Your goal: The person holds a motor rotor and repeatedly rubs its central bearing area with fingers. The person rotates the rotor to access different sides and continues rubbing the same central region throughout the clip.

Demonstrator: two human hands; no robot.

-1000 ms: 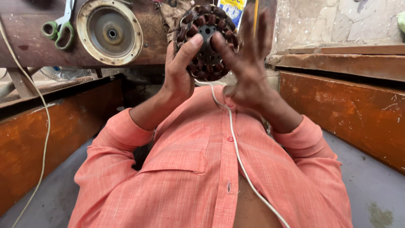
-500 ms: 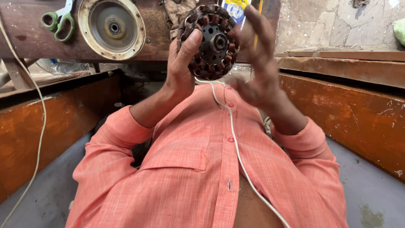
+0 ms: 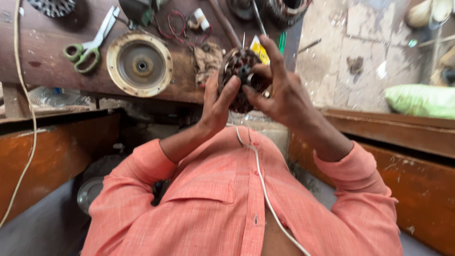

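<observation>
Both hands are holding a round wound stator (image 3: 239, 78) up in front of the chest, just above the near edge of the table (image 3: 42, 57). The left hand (image 3: 215, 106) is cupping its left rim, thumb pressed along the side, while the right hand (image 3: 279, 95) is gripping the right rim with fingers curled over the top and fingertips reaching toward the dark centre hub. To handle this well, the grip should probably be kept on the outer iron rim rather than on the copper coils, since the windings look easy to nick, and the piece should be turned slowly so each slot is facing the eye. On the table behind are lying green-handled scissors (image 3: 87, 45), a round metal cover (image 3: 140, 64) and loose wires (image 3: 173, 23). A white cord (image 3: 265, 194) is running down the orange shirt (image 3: 208, 208).
</observation>
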